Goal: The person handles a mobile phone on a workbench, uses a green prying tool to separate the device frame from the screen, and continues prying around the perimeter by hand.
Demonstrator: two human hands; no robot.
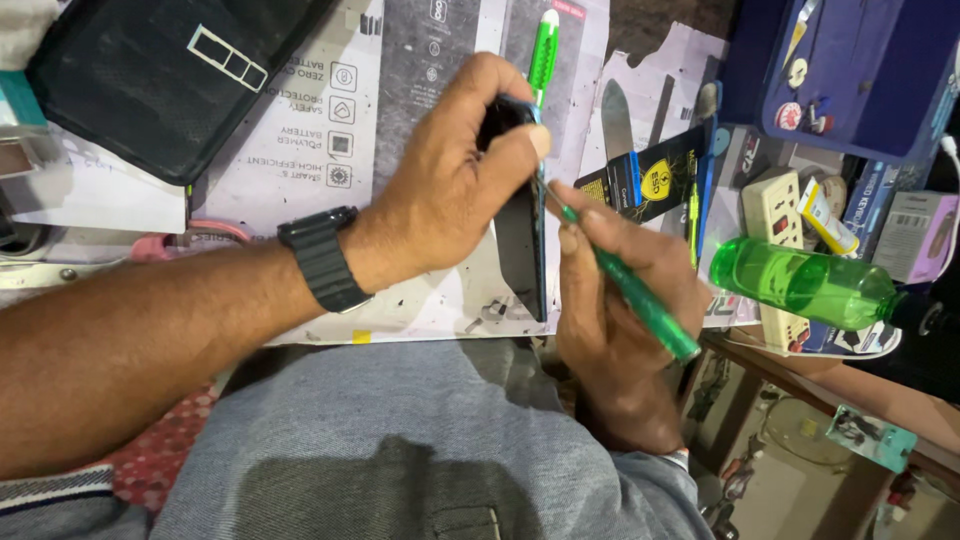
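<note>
My left hand (450, 185) grips a dark smartphone (524, 250) held on edge, nearly upright, above the work surface. A black watch (322, 258) is on that wrist. My right hand (620, 300) holds a green-handled screwdriver (640, 300), and its tip touches the phone's right edge near the middle. A second green-handled tool (543, 55) lies on the surface behind the phone, partly hidden by my left hand.
Printed paper sheets (330, 140) cover the bench. A black case (165, 75) lies top left. A green plastic bottle (805, 282) lies on its side at right, next to a power strip (772, 210), small boxes and a blue tray (870, 70). My grey-clothed lap fills the bottom.
</note>
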